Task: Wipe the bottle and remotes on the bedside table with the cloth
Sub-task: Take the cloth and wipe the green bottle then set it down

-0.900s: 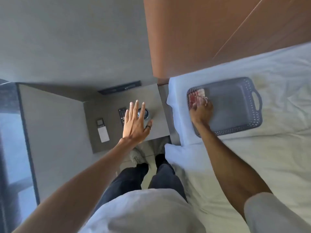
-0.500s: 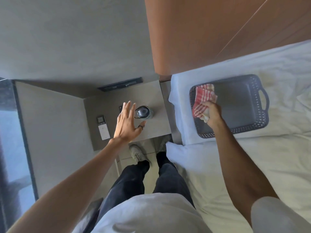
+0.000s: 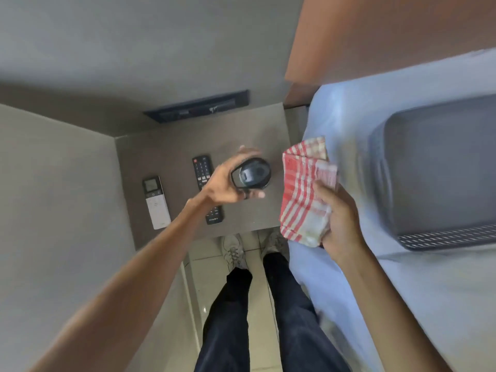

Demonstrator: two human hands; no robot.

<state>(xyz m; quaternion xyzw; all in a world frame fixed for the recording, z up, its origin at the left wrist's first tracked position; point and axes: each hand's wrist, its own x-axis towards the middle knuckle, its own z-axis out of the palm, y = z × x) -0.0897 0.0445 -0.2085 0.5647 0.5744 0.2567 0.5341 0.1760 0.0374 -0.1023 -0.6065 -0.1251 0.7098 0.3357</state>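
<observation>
A dark bottle (image 3: 251,173), seen from above by its black cap, stands on the grey bedside table (image 3: 166,146). My left hand (image 3: 228,186) is wrapped around the bottle from its left side. A black remote (image 3: 204,173) lies just left of the bottle, partly under my wrist. Further left lies a white remote (image 3: 157,202) with a small screen. My right hand (image 3: 339,213) holds a folded red-and-white checked cloth (image 3: 304,189) above the gap between table and bed, to the right of the bottle.
A grey plastic basket (image 3: 440,234) sits on the white bed (image 3: 418,304) at right. A brown headboard (image 3: 389,33) rises behind it. A dark socket strip (image 3: 198,106) runs along the wall behind the table. My legs and shoes (image 3: 236,253) stand on the tiled floor below.
My right hand lifted the cloth out of the basket and carried it left towards the table. My left hand, open above the table before, has closed around the bottle.
</observation>
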